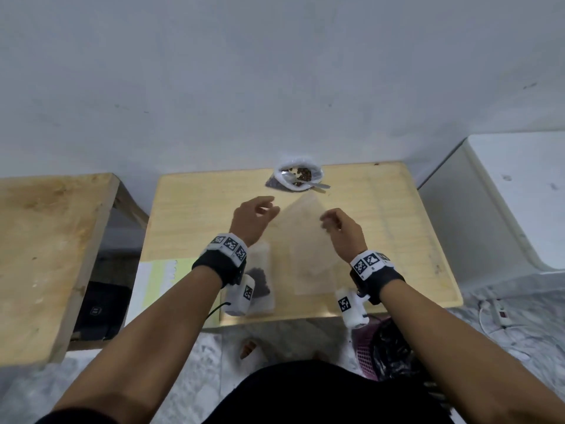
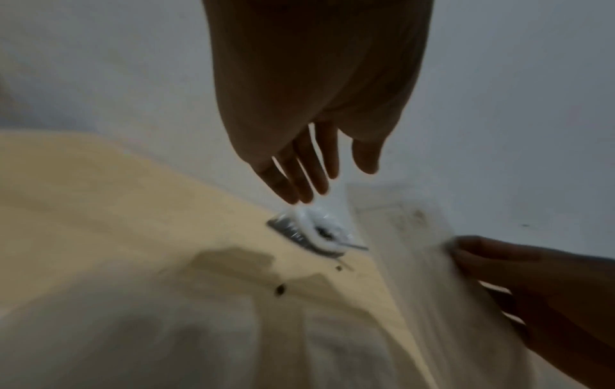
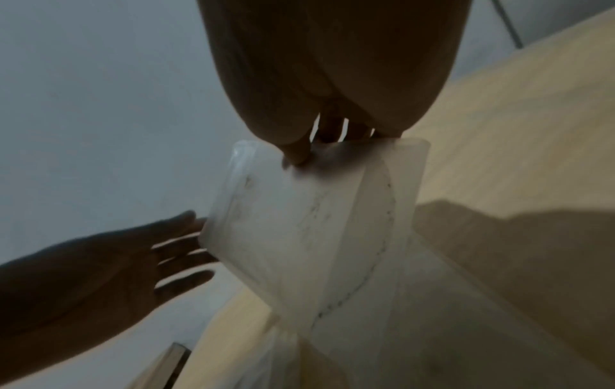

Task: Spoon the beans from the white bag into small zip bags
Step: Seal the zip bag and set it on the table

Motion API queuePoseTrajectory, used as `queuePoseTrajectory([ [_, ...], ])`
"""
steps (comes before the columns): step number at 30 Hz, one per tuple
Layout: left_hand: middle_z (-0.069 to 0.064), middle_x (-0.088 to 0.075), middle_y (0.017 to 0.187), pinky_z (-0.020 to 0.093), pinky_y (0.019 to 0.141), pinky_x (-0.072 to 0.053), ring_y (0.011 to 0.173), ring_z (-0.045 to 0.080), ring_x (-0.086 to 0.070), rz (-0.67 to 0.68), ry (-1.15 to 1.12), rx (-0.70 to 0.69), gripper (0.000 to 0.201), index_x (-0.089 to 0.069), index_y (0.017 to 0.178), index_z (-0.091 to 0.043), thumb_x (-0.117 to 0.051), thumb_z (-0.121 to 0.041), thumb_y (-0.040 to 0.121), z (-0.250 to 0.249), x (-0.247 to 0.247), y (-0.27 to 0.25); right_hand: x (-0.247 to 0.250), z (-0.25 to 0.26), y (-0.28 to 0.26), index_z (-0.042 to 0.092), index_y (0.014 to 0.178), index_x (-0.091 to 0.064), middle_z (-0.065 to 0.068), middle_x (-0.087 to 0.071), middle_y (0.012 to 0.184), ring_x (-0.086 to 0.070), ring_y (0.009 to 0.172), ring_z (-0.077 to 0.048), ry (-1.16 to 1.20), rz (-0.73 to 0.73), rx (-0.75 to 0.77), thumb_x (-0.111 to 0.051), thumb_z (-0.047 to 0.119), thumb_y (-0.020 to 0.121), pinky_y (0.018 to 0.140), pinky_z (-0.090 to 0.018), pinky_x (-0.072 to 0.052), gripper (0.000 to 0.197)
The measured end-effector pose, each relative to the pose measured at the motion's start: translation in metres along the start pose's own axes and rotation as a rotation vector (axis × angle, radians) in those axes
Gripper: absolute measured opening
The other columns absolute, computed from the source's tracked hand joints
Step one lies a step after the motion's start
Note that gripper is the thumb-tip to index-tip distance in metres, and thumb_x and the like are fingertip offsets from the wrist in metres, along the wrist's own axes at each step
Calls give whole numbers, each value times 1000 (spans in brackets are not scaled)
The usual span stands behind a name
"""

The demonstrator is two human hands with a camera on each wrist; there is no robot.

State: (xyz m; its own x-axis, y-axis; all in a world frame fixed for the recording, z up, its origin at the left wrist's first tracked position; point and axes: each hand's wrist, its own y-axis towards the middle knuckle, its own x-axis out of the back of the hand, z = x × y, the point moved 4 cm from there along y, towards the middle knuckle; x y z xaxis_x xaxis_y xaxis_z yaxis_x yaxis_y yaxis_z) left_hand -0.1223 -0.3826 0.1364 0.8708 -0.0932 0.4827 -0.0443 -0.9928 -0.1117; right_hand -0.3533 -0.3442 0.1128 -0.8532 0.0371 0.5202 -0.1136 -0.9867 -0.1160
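One small clear zip bag of dark beans (image 1: 260, 278) lies filled beneath the slack, empty left hand (image 1: 252, 220); the right hand (image 1: 344, 229) pinches an empty clear plastic zip bag (image 1: 305, 240), unfilled

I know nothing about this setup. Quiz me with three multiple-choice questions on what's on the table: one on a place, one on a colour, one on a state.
1. Where is the spoon?
A. in the white bag
B. on the floor
C. in the left hand

2. What colour is the table?
A. black
B. light wood
C. red

3. What is the right hand doing?
A. resting flat
B. holding the spoon
C. pinching a clear zip bag

Answers: 1 A, its bowl lies in the white bag among the beans. 2 B, pale wood grain shows. 3 C, its fingers pinch the zip bag edge, while the left hand is open.
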Motion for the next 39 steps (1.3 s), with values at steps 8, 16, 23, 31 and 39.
queuePoseTrajectory([
  [8, 10, -74, 75, 32, 66, -51, 66, 13, -61, 176, -95, -78, 16, -79, 87, -10, -75, -25, 85, -65, -18, 0, 43, 31, 18, 23, 91, -60, 4, -65, 89, -58, 88, -22, -181, -32, 177, -46, 26, 96, 84, -39, -45, 15],
  [16, -6, -65, 56, 26, 59, -51, 59, 12, -58, 65, -266, 8, 15, -75, 66, -12, -80, -5, 78, -107, -45, -12, 71, 71, 11, 16, 92, -66, 0, -70, 83, -68, 73, -9, 180, -87, 137, -67, 40, 89, 72, -26, -52, 25],
  [23, -1, -58, 54, 23, 53, -43, 50, 9, -46, -32, -362, 36, 17, -65, 69, -2, -81, -4, 76, -116, -67, -20, 87, 81, 13, 10, 81, -72, -1, -73, 64, -71, 65, -14, 250, -1, 114, -69, 17, 85, 79, -30, -60, 8],
  [31, 0, -57, 65, 24, 66, -40, 64, 11, -49, -82, -355, 27, 23, -60, 68, -7, -73, -13, 86, -121, -67, -12, 90, 88, 27, 10, 74, -70, -1, -70, 58, -67, 59, -10, 86, -7, 172, -65, 9, 80, 66, -23, -55, 9],
  [39, 6, -68, 74, 26, 65, -48, 79, 18, -67, -259, -92, 37, 26, -52, 63, -9, -66, -11, 86, -121, -50, 17, 84, 94, 56, 12, 77, -64, -4, -67, 67, -65, 70, -22, -253, -5, 251, -57, 17, 88, 64, -33, -53, 14],
])
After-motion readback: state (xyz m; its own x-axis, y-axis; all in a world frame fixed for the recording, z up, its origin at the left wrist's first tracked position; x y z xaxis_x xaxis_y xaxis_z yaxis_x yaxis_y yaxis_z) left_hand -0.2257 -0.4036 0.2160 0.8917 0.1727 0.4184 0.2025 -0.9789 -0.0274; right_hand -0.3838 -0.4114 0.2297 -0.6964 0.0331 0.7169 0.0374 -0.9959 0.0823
